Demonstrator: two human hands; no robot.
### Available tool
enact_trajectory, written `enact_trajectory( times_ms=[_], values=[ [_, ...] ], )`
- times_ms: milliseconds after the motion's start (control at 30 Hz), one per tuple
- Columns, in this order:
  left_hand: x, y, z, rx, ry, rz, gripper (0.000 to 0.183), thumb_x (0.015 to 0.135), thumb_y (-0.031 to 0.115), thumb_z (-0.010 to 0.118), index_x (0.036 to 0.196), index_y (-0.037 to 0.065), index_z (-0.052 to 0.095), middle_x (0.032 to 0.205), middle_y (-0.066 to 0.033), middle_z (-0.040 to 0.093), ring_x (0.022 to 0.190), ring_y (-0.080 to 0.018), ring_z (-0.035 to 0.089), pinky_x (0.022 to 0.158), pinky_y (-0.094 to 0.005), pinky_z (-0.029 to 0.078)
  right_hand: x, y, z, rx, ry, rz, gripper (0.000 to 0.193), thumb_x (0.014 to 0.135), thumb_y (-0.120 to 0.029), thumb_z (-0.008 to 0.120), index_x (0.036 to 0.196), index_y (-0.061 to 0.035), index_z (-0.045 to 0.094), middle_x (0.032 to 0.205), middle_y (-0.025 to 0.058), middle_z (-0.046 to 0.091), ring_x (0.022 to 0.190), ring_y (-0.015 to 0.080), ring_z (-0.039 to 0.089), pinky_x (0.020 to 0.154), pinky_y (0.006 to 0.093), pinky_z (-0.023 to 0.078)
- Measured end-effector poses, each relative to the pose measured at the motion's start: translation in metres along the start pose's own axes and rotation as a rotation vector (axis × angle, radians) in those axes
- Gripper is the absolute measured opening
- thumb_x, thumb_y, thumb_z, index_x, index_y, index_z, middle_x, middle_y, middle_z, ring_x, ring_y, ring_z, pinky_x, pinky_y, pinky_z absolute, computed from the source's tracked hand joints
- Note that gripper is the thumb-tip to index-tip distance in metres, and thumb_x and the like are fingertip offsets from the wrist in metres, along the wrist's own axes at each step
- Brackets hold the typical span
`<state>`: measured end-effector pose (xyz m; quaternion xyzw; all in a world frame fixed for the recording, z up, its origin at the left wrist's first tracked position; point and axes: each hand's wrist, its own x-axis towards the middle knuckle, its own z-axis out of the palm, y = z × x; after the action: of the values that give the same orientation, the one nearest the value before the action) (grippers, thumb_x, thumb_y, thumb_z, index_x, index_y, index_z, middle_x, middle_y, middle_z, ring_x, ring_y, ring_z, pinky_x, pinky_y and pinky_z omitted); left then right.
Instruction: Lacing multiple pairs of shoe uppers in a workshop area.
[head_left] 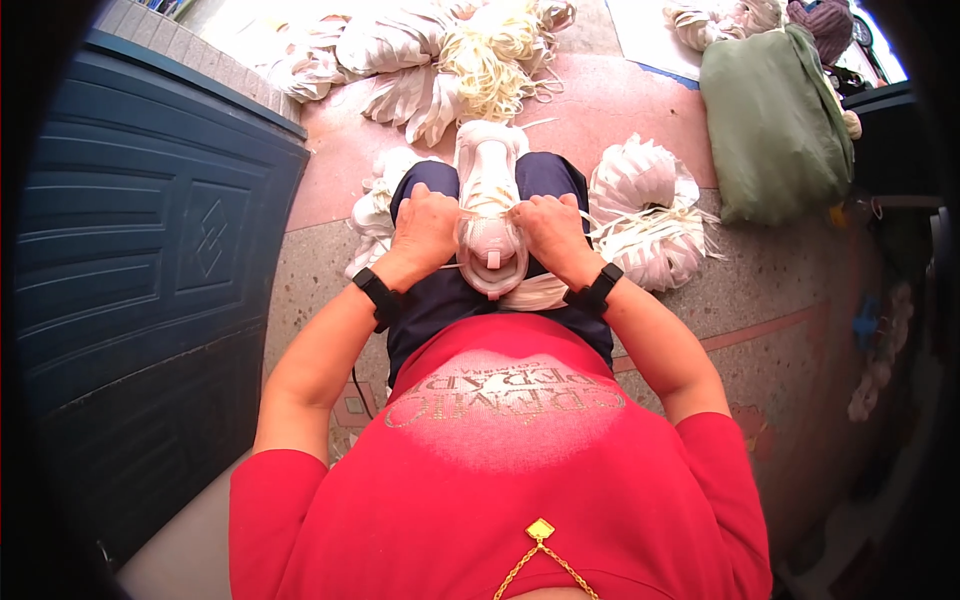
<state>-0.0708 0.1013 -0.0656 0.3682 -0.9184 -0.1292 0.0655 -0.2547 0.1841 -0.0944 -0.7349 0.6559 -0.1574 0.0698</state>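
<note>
Gold-coloured chain (541, 530) is hanging nearest the camera, lying over the red shirt (480, 490). Beyond it, a pale shoe (492, 245) is resting between the knees of the dark trousers (430, 315); the legs are probably steadying it, leaving both hands free. Its end with the pink tab is facing the body. The left hand (425, 225) and the right hand (548, 228) are flanking the shoe at nearly the same height, fingers curled closed, each apparently pinching a pale lace (484, 213) across its top, though glare is making the exact hold hard to confirm. Both forearms are reaching forward and slanting inward, elbows set wide, with black wristbands (380, 297) circling the wrists. Pale bundles (640, 175) are lying beside and ahead of the legs, perhaps for easy reach, while a green sack (775, 130) is standing farther right.
</note>
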Motion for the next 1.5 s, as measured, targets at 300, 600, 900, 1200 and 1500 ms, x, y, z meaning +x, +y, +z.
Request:
enact_trajectory(
  times_ms=[300,600,900,1200,1500],
  values=[
    [-0.004,-0.001,0.007,-0.017,0.038,-0.052,0.011,0.073,0.011,0.054,0.064,0.004,0.057,0.070,-0.0117,0.056,0.072,-0.0310,0.049,0.064,-0.0418,0.041,0.001,-0.003,-0.004,-0.034,0.138,0.079,0.013,0.071,-0.024,0.060,0.066,-0.0118,0.060,0.067,0.0028,0.053,0.072,0.0203,0.051,0.067,0.0349,0.034],
    [-0.005,0.003,0.014,-0.166,0.147,-0.167,0.013,0.069,0.018,0.063,0.068,0.005,0.064,0.070,-0.0124,0.059,0.075,-0.0289,0.051,0.065,-0.0382,0.042,-0.005,-0.009,-0.007,-0.074,0.084,0.093,0.020,0.074,-0.026,0.058,0.063,-0.0095,0.060,0.067,0.0050,0.053,0.072,0.0210,0.051,0.066,0.0361,0.034],
    [-0.023,0.009,0.026,-0.175,0.210,-0.122,0.020,0.076,0.019,0.058,0.084,0.001,0.063,0.071,-0.0127,0.059,0.074,-0.0286,0.052,0.066,-0.0378,0.042,-0.015,0.007,0.002,0.169,-0.034,0.134,0.016,0.076,-0.020,0.053,0.076,-0.0053,0.059,0.077,0.0099,0.054,0.081,0.0259,0.051,0.071,0.0415,0.037],
    [-0.013,-0.007,0.019,-0.316,0.270,-0.163,0.016,0.075,0.006,0.055,0.089,0.003,0.060,0.074,-0.0091,0.060,0.075,-0.0258,0.052,0.075,-0.0335,0.041,-0.013,-0.008,-0.001,0.161,0.127,0.030,0.010,0.073,-0.014,0.052,0.077,-0.0078,0.058,0.078,0.0074,0.053,0.081,0.0236,0.050,0.070,0.0378,0.036],
    [0.014,-0.019,0.012,-0.213,0.009,-0.086,0.039,0.075,0.008,0.055,0.113,0.005,0.047,0.072,-0.0061,0.058,0.077,-0.0202,0.050,0.069,-0.0333,0.042,0.004,-0.004,-0.023,0.115,0.259,-0.101,0.008,0.068,-0.008,0.053,0.070,-0.0138,0.058,0.077,0.0051,0.049,0.081,0.0214,0.046,0.073,0.0360,0.030]
  ],
)
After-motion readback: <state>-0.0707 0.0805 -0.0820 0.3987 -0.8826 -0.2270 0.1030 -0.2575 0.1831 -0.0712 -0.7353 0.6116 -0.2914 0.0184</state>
